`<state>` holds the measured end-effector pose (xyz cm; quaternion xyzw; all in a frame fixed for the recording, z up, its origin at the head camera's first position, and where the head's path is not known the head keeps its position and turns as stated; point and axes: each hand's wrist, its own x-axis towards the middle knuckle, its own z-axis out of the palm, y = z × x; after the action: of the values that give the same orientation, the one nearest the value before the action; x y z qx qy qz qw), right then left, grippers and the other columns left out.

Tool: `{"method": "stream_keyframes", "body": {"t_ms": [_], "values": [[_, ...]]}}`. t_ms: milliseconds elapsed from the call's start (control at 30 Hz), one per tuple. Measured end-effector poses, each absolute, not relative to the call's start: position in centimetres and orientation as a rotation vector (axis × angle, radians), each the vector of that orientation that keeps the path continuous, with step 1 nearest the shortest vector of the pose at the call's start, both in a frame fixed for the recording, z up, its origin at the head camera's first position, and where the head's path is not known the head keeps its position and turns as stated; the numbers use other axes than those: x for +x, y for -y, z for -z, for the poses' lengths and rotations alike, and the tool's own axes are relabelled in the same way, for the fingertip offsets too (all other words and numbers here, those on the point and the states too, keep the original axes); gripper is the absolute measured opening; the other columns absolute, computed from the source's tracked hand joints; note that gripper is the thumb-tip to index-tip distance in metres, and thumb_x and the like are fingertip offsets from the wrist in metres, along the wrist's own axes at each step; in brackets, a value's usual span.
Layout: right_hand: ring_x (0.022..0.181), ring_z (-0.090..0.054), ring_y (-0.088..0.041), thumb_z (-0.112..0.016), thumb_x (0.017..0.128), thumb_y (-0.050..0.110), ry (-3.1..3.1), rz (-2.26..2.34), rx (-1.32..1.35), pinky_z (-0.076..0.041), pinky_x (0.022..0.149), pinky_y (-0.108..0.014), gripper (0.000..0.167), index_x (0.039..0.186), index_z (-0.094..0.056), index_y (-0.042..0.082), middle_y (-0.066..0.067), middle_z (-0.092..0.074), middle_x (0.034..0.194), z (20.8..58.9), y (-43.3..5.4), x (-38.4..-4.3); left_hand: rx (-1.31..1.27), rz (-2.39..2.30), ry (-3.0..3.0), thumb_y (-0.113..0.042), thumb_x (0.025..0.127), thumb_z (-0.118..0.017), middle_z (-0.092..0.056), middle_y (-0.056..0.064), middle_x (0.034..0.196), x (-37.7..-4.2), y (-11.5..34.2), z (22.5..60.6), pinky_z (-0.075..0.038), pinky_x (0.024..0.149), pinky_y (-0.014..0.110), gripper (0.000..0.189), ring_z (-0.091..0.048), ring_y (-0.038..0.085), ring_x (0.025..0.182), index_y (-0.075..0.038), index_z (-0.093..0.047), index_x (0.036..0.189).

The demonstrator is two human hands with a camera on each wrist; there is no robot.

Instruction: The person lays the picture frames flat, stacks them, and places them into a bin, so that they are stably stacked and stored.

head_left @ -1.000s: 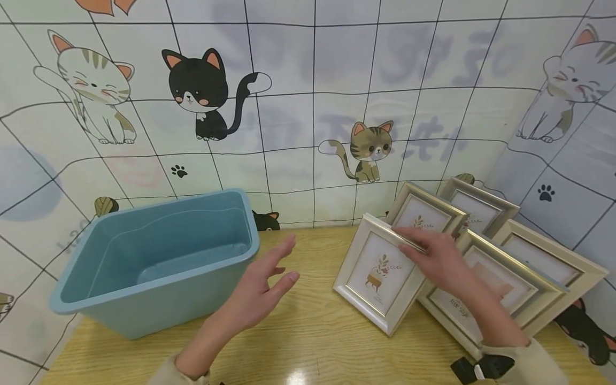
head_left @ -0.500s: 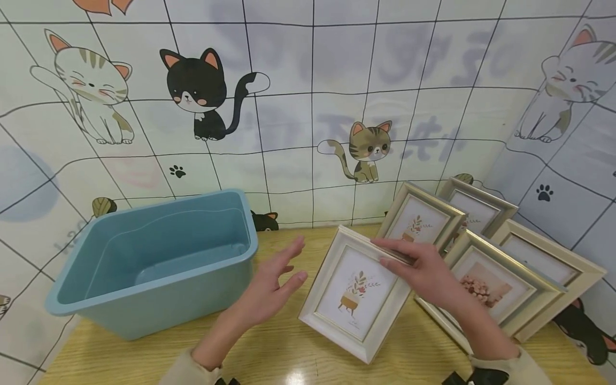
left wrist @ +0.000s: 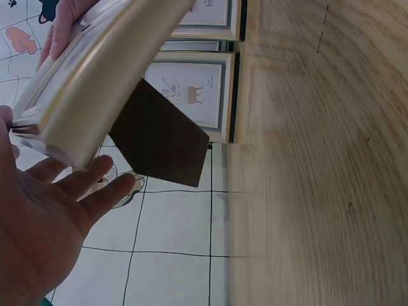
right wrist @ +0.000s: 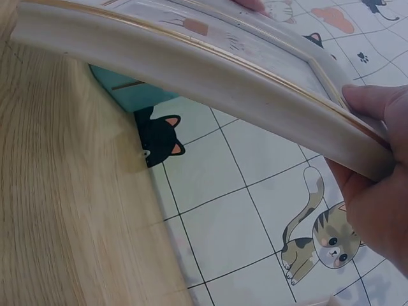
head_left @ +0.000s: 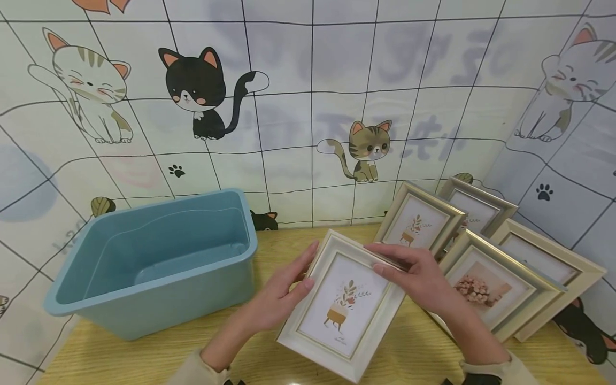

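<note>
1. Farthest left, we see the blue bin (head_left: 178, 305) standing on the wooden table (head_left: 260, 359).
2. Next is the left hand (head_left: 279, 297), fingers spread and fairly straight, thumb at the left edge of the white picture frame (head_left: 344, 305); we cannot tell how firmly it touches.
3. Between the hands we find that frame, tilted above the table, its dark stand (left wrist: 162, 137) jutting out behind.
4. The right hand (head_left: 423, 272) pinches its upper edge, thumb in front.
5. Rightmost, we see four more frames (head_left: 486, 286) standing close together.

Left hand (left wrist: 44, 223) by tilted picture frame (left wrist: 105, 73); dark stand (left wrist: 164, 140) behind, wooden table (left wrist: 319, 159) right.
</note>
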<state>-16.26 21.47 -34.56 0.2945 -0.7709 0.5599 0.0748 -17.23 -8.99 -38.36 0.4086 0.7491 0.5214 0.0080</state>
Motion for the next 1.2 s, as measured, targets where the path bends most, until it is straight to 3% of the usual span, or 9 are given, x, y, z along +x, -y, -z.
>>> {"method": "stream_keyframes", "body": {"t_ms": [100, 267, 700, 967, 1200], "values": [[0.081, -0.074, -0.019, -0.066, 0.094, -0.009, 2.289, -1.693, 0.899, -0.06, 0.061, -0.039, 0.037, 0.131, -0.067, -0.003, 0.012, -0.073, 0.115, 34.6, -21.3, -16.3, 1.243, -1.64, -2.274, -0.013, 0.111, -0.042, -0.049, 0.018, 0.149, -16.9, 9.1, 38.3, -0.06, 0.076, 0.033, 0.063, -0.067, 0.02, 0.106, -0.021, -0.013, 0.167], [0.077, -0.075, -0.02, -0.065, 0.094, -0.01, 2.259, -1.704, 0.881, -0.06, 0.058, -0.039, 0.037, 0.131, -0.066, -0.006, 0.009, -0.075, 0.108, 34.4, -21.2, -16.3, 1.213, -1.64, -2.239, -0.014, 0.112, -0.04, -0.055, 0.019, 0.138, -16.7, 9.2, 38.2, -0.06, 0.067, 0.034, 0.064, -0.069, 0.015, 0.09, -0.027, -0.011, 0.167], [0.083, -0.074, -0.019, -0.069, 0.098, 0.004, 2.303, -1.786, 0.536, -0.061, 0.065, -0.039, 0.038, 0.134, -0.064, -0.003, 0.013, -0.072, 0.117, 35.8, -21.3, -15.5, 1.17, -1.535, -2.261, -0.021, 0.111, -0.044, -0.065, 0.015, 0.128, -16.4, 9.5, 38.3, -0.059, 0.071, 0.031, 0.062, -0.071, 0.011, 0.089, -0.031, -0.016, 0.166], [0.085, -0.074, -0.017, -0.069, 0.097, 0.002, 2.263, -1.828, 0.48, -0.061, 0.066, -0.037, 0.036, 0.133, -0.065, -0.003, 0.016, -0.07, 0.121, 37.2, -21.1, -15.7, 1.143, -1.518, -2.253, -0.021, 0.11, -0.047, -0.063, 0.015, 0.131, -16.5, 9.9, 38.6, -0.059, 0.072, 0.032, 0.063, -0.072, 0.011, 0.089, -0.031, -0.018, 0.166], [0.094, -0.072, -0.011, -0.069, 0.098, 0.006, 2.28, -1.846, 0.411, -0.06, 0.073, -0.029, 0.039, 0.135, -0.062, -0.006, 0.015, -0.07, 0.122, 38.1, -20.6, -15.5, 1.057, -1.527, -2.235, -0.016, 0.108, -0.051, -0.052, 0.013, 0.148, -16.4, 10.4, 39.4, -0.058, 0.079, 0.031, 0.066, -0.069, 0.015, 0.102, -0.032, -0.021, 0.165]]}}
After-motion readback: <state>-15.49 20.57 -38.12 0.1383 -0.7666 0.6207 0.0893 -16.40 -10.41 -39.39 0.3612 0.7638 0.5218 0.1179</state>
